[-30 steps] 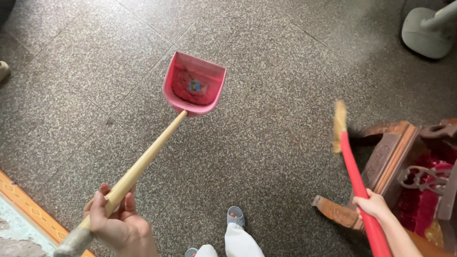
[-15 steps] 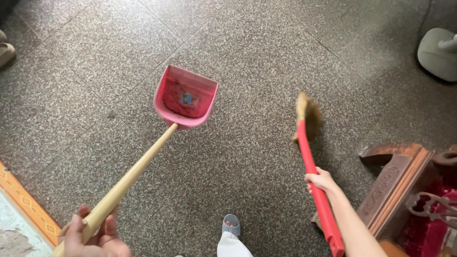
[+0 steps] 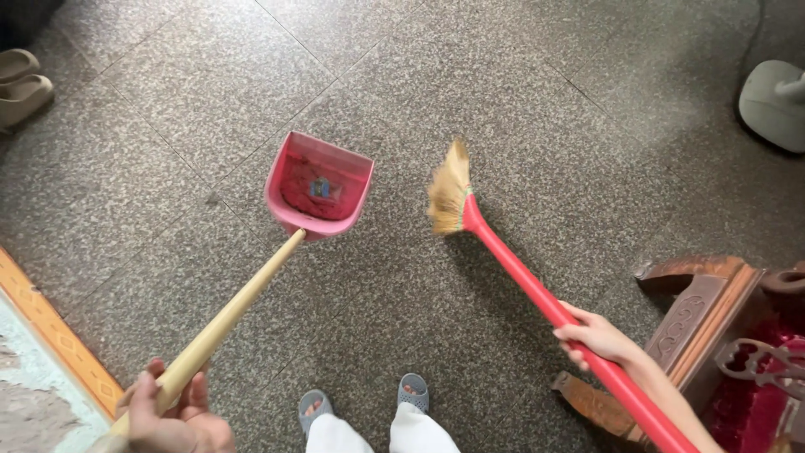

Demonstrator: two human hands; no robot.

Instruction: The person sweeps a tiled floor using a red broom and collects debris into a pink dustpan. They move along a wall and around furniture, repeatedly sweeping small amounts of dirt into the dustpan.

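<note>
My left hand (image 3: pixel 172 415) grips the lower end of a long pale wooden handle (image 3: pixel 231 310) that leads up to a pink dustpan (image 3: pixel 319 186) resting on the speckled grey floor. Dirt and a small blue scrap lie inside the pan. My right hand (image 3: pixel 597 337) holds the red handle (image 3: pixel 537 289) of a broom. Its straw bristles (image 3: pixel 449 190) touch the floor just right of the dustpan. My feet in grey slippers (image 3: pixel 360 398) show at the bottom.
A carved dark wooden chair (image 3: pixel 713 335) with a red cushion stands at the lower right. A pale fan base (image 3: pixel 771 101) sits at the upper right. Beige slippers (image 3: pixel 23 77) lie at the upper left, and an orange-edged mat (image 3: pixel 42 344) at the lower left.
The broom head has swung left from beside the chair to just right of the dustpan. The dustpan has stayed almost in place on the floor.
</note>
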